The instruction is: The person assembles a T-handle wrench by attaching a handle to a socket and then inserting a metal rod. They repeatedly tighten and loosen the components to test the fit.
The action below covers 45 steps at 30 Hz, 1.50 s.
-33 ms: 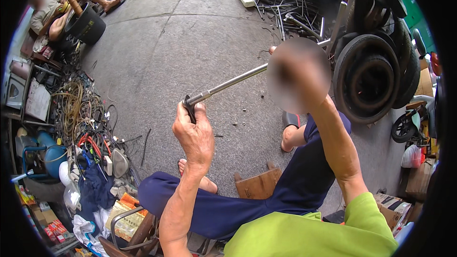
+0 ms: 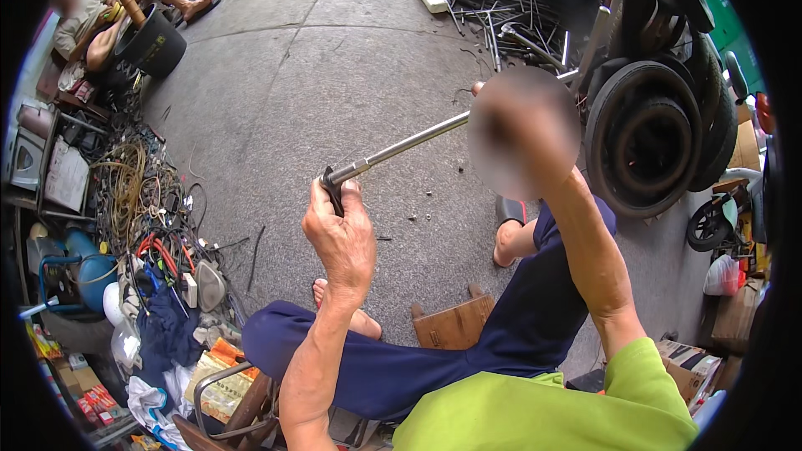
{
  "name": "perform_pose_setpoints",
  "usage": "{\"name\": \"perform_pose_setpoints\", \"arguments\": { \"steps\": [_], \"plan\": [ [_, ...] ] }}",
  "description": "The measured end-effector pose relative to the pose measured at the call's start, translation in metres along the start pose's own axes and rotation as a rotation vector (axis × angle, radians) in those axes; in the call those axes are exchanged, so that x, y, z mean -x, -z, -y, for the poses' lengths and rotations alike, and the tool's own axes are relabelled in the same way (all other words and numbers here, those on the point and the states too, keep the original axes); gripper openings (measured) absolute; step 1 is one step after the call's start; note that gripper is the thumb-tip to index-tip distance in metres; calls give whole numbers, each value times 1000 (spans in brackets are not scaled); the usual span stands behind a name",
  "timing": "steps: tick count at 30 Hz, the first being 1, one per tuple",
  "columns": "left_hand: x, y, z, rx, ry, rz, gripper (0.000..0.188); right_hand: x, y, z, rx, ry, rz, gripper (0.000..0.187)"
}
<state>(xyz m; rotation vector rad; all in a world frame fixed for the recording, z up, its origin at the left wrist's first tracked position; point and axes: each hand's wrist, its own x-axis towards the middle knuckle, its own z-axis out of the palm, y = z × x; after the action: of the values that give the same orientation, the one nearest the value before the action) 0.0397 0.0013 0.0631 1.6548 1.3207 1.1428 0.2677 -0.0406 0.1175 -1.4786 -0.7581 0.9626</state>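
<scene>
A long, shiny metal rod (image 2: 409,143) slants across the space in front of me, rising to the right. At its lower left end sits a curved black piece (image 2: 335,190), pinched between the thumb and fingers of my left hand (image 2: 341,238). My right hand (image 2: 525,129) lies over the rod farther up, but a blurred patch hides most of its fingers and what they do. One fingertip pokes out past the blur. Beyond it, more bright metal shows near the pile of rods. Several tiny dark bits (image 2: 412,217) lie on the floor below the rod.
Old tyres (image 2: 643,138) stand at the right, near a heap of metal rods (image 2: 514,12). Tangled wires (image 2: 125,175) and clutter line the left. A small wooden stool (image 2: 455,322) is between my legs. A person (image 2: 92,29) sits far left beside a black bucket (image 2: 154,43).
</scene>
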Motion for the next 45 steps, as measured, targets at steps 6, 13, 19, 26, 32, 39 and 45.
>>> {"name": "perform_pose_setpoints", "arguments": {
  "steps": [6,13,19,26,32,39,45],
  "plan": [
    [-1,2,5,-20,-4,-12,11,-1,0,-2,-87,-38,100,35],
    [-3,4,5,-20,29,-7,11,0,3,2,-180,-154,163,28],
    [-4,1,4,-50,-27,-24,10,0,5,-1,-331,-134,162,28],
    [-4,1,1,-78,-117,-39,9,6,-7,15,-211,-203,-16,39],
    [-4,4,0,-35,-109,-33,9,0,3,7,34,-100,-26,45],
    [0,4,1,-95,-125,8,9,-4,7,5,-105,-69,10,32],
    [1,1,-1,-87,-93,13,10,-1,7,8,-112,-59,49,31]
  ]
}}
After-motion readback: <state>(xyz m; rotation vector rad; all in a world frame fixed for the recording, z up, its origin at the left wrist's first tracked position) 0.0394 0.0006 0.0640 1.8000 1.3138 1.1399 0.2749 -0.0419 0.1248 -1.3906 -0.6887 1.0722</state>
